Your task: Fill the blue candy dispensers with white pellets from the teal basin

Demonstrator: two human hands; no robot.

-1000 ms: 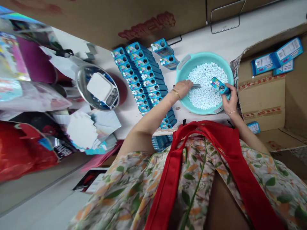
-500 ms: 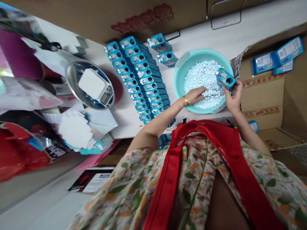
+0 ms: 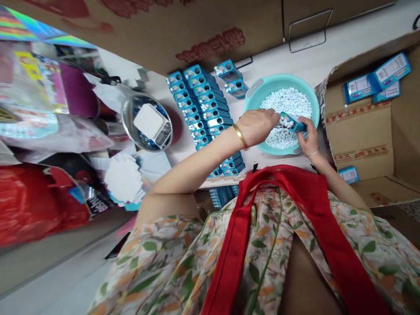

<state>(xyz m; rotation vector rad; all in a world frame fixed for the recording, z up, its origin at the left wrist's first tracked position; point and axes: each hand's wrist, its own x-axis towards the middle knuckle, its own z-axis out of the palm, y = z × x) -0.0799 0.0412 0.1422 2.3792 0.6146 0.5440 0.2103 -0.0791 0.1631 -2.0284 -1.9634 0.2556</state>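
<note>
My right hand (image 3: 308, 138), with a thin silver bangle, grips a small blue printed box (image 3: 298, 126) tilted over a turquoise basin (image 3: 252, 103). Its end with the opening faces my left hand. White pellets (image 3: 287, 100) fill much of the basin. My left hand (image 3: 260, 126), wearing a gold bracelet, is closed at the box's opening, with its fingers bent together. White pellets show between the fingertips and the box. Whether the left fingers hold a small scoop or only pellets is hidden.
Rows of blue boxes (image 3: 205, 98) stand left of the basin, with two boxes (image 3: 236, 88) apart from them. A steel bowl (image 3: 126, 124) holds a white scale (image 3: 149, 122). At right, an open carton (image 3: 357, 135) contains several blue boxes. Brown cartons (image 3: 210, 26) line the back.
My left hand has risen from the pellets to the box's opening. My right hand has brought the box left and lower, tilting it toward the left hand. The view has shifted slightly.
</note>
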